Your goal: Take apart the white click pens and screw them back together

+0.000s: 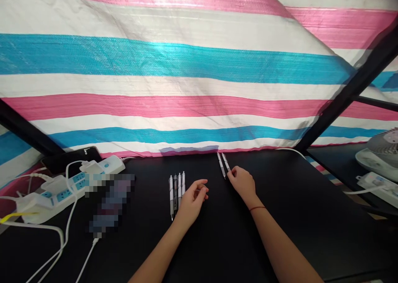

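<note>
My right hand (241, 184) pinches the lower end of a white pen (226, 162) at the far part of the black table. A second white pen (221, 165) lies just left of it, nearly parallel. My left hand (193, 198) is loosely curled with its fingers apart, and nothing shows in it. Beside its wrist, several pens lie in a row, tips toward me: a white and grey pen (171, 196) on the left, a dark pen (175, 189), then more white ones. The hand and wrist partly cover the rightmost of these.
A white power strip (107, 165) with plugs and cables runs along the left, near a black device (82, 155). A pixelated phone-like object (112, 204) has a white cable (88, 254). Striped sheeting (186, 63) hangs behind the table (298, 216). A fan (384, 148) stands right.
</note>
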Demonstrator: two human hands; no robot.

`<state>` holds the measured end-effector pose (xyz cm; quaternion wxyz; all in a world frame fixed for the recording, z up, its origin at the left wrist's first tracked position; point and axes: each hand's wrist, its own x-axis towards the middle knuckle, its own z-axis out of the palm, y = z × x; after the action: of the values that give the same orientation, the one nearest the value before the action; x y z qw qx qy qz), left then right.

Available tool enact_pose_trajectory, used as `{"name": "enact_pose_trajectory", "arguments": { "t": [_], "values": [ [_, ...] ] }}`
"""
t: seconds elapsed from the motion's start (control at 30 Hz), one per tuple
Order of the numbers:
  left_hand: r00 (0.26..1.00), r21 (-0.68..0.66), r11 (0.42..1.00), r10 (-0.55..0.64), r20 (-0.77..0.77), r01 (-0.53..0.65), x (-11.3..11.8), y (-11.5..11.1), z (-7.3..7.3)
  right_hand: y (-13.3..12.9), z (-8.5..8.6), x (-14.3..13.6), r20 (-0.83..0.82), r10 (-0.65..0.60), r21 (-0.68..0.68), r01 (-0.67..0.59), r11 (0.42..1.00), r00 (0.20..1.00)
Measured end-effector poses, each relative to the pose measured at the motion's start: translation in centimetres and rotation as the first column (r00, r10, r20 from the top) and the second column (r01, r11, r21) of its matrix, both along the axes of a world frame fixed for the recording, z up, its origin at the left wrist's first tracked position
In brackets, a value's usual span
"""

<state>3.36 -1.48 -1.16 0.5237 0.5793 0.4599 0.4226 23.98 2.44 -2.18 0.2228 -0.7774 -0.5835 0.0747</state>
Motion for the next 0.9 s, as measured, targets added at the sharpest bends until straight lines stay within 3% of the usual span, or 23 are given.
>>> {"name": "enact_pose_trajectory", "arguments": {
  "t": [0.53, 0.67, 0.73, 0.8, 0.9],
  "values": [
    [0.989, 0.013, 0.997, -0.072, -0.128, 0.075, 0.3, -0.5, 0.6, 0.1, 0.2, -0.7, -0.052, 0.035, 0.041, -0.033, 0.999, 0.998],
    [0.968, 0.120, 0.991, -0.032, -0.248, 0.063, -0.2, -0.4, 1.2, 0.0, 0.2, -0.8, -0.069, 0.041, 0.056, -0.037, 0.998, 0.997],
    [0.921, 0.254, 0.965, 0.047, -0.387, 0.058, -0.9, -0.1, 1.7, 0.0, 0.1, -0.7, -0.101, 0.042, 0.076, -0.034, 0.997, 0.994],
    [0.814, 0.365, 0.929, 0.160, -0.558, 0.068, -1.9, 0.2, 2.0, -0.1, 0.0, -0.6, -0.152, 0.048, 0.109, -0.031, 0.994, 0.987],
    [0.541, 0.415, 0.909, 0.336, -0.771, 0.028, -3.4, 0.8, 1.9, -0.1, -0.2, -0.2, -0.223, 0.065, 0.163, -0.028, 0.986, 0.973]
  ]
}}
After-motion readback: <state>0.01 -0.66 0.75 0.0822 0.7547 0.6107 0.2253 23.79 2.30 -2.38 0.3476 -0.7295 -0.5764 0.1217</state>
